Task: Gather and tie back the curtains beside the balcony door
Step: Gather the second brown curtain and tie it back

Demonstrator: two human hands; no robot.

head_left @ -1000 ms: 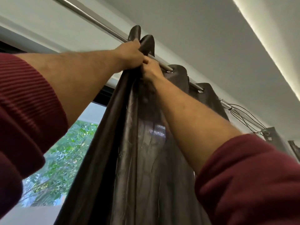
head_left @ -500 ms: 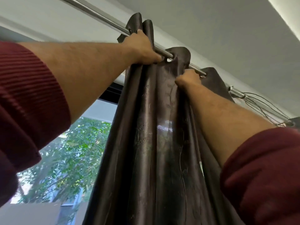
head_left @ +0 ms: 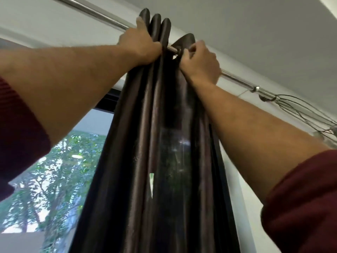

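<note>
Dark curtain (head_left: 160,143) bunched in folds, hanging from rod (head_left: 94,12). Left hand (head_left: 140,44) gripping gathered folds just under rod. Right hand (head_left: 202,61) beside it, fingers curled round next fold at rod. Window (head_left: 54,170) left of curtain.

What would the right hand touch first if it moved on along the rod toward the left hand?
Probably the bunched curtain folds that the left hand holds. The right hand grips the next fold, with a short bare piece of rod between them.
</note>
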